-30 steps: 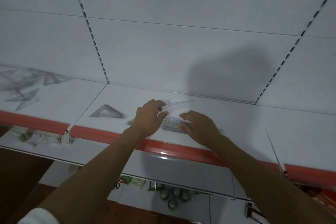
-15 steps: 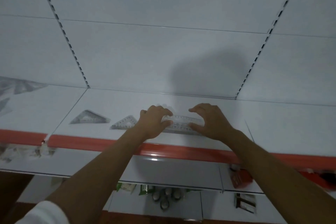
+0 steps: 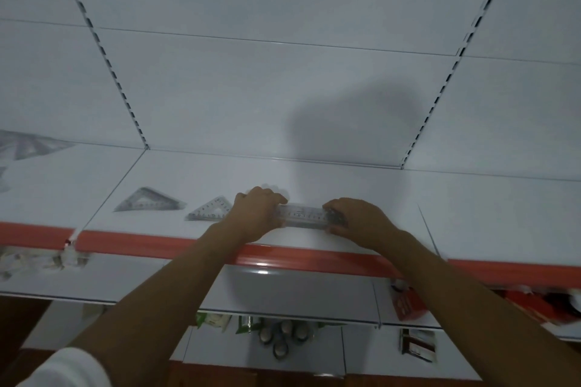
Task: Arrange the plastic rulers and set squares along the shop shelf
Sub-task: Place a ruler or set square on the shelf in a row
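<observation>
My fingers (image 3: 276, 198) on the left hand (image 3: 256, 214) are curled over the left end of the clear ruler (image 3: 303, 216), thumb side tucked under the far edge as far as I can tell. The fingers of my right hand (image 3: 358, 221) are bent round the other end, pinching it from above. So both ends are clamped and only the middle of the ruler shows between my knuckles. It sits low over the white shelf (image 3: 471, 214), near the front. I cannot tell whether it lies flat on the shelf or is just lifted off it.

What worries me first is the plastic itself. It is thin and slick, and with my hands squeezing inward from both ends it could bow and spring out of my grip. It looks like there may be more than one ruler stacked here. If so, letting go unevenly would fan them out of line.

Just beside my left hand lies a small set square (image 3: 211, 213), and farther left a larger set square (image 3: 147, 204). My left wrist is very near the small one, so a careless slide leftward would likely knock it askew.

The red shelf edge (image 3: 157, 240) runs just under my forearms. I am reaching up and over it, and a ruler placed too far forward could be dragged off by my arms as I pull back, dropping onto the lower shelves (image 3: 283, 298) with their packets.
</observation>
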Demonstrator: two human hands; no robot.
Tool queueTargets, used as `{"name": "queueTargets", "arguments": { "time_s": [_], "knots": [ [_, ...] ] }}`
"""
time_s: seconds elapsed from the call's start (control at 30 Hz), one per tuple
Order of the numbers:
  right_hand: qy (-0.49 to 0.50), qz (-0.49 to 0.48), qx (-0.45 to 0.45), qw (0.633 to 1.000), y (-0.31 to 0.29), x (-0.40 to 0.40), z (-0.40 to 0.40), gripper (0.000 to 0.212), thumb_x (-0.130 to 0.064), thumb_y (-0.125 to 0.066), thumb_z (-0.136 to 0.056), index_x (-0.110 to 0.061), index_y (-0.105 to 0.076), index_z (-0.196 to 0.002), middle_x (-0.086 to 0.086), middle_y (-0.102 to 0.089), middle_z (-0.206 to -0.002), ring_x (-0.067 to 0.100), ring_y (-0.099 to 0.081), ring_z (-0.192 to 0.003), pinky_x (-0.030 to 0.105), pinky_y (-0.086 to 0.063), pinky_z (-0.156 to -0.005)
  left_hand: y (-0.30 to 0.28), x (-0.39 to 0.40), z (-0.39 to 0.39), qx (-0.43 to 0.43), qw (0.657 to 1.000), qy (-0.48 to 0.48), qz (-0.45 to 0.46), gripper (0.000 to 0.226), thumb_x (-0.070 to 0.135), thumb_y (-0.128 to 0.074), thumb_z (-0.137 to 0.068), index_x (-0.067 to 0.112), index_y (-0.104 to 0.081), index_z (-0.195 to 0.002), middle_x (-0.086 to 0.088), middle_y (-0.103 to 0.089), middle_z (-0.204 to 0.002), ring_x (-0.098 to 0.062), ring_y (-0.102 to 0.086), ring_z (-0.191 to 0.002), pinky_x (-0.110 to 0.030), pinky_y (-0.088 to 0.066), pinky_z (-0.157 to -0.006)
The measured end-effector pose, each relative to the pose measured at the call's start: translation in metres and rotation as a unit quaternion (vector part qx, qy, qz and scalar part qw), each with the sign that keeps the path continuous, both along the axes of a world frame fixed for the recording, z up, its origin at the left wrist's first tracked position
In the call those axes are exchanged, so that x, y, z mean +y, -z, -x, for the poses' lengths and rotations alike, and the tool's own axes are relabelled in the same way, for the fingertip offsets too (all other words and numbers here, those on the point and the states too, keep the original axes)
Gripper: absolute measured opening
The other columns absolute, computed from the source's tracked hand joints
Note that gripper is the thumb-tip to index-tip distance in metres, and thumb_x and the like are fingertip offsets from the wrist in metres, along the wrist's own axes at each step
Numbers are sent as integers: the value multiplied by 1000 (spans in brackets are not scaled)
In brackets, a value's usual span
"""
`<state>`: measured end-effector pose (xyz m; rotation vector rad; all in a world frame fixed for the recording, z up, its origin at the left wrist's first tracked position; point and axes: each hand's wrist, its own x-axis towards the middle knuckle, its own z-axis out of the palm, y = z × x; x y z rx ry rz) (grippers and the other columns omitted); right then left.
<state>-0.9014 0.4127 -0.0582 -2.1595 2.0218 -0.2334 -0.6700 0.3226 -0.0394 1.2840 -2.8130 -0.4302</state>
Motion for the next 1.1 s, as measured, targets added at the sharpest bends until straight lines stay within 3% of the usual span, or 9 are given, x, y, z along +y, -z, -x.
{"name": "queueTargets", "arguments": {
  "time_s": [0.13,0.3,0.43,0.6,0.8,1.0,1.1],
  "knots": [
    [12,-14,9,1000,-4,-2,1,52,-47,-65,-85,-25,-52,-131,-4,-59,-125,14,-56,-107,23,-40,-85,-2,-7,-7,-11,1000,-2,11,52,38,-63,-89,24,-47,-137,1,-52,-135,-19,-47,-123,-38,-38,-103],
    [26,-20,-22,999,-10,1,-1,59,-49,-69,-82,-29,-49,-133,-8,-57,-127,12,-55,-110,28,-44,-89,-4,-12,-14,0,999,6,-34,62,42,-72,-81,24,-50,-135,2,-53,-134,-18,-50,-120,-35,-41,-102],
    [26,-21,12,999,-12,2,2,47,-44,-65,-87,-25,-54,-129,-5,-59,-124,13,-55,-108,28,-45,-88,-6,-16,-15,-16,1000,8,-21,52,29,-71,-84,20,-54,-132,-1,-56,-131,-20,-52,-117,-31,-40,-99],
    [37,-20,-9,999,-12,2,1,39,-36,-66,-87,-20,-59,-122,0,-63,-117,15,-57,-100,24,-43,-84,-7,-18,-12,-15,1000,5,-12,37,24,-74,-81,20,-63,-116,-2,-66,-109,-19,-58,-96,-29,-46,-82],
    [41,-57,-25,997,-18,2,-5,57,-23,-71,-84,-16,-49,-137,5,-57,-131,21,-54,-116,30,-41,-99,-9,-17,-1,-68,998,-2,3,49,26,-74,-80,23,-58,-126,-3,-63,-117,-22,-59,-103,-32,-47,-88],
    [20,-86,38,995,-20,-7,-16,39,-14,-64,-87,-15,-55,-125,8,-62,-118,23,-56,-105,26,-40,-81,-10,-9,15,-128,990,22,50,41,16,-70,-82,17,-57,-122,-7,-61,-114,-24,-60,-100,-31,-45,-78],
    [20,-90,38,995,-21,-9,-14,39,-14,-65,-86,-15,-55,-124,8,-61,-117,24,-55,-105,27,-40,-81,-7,-8,16,-142,988,16,63,34,11,-63,-86,16,-56,-119,-9,-60,-113,-26,-61,-99,-33,-47,-78]
  ]
}}
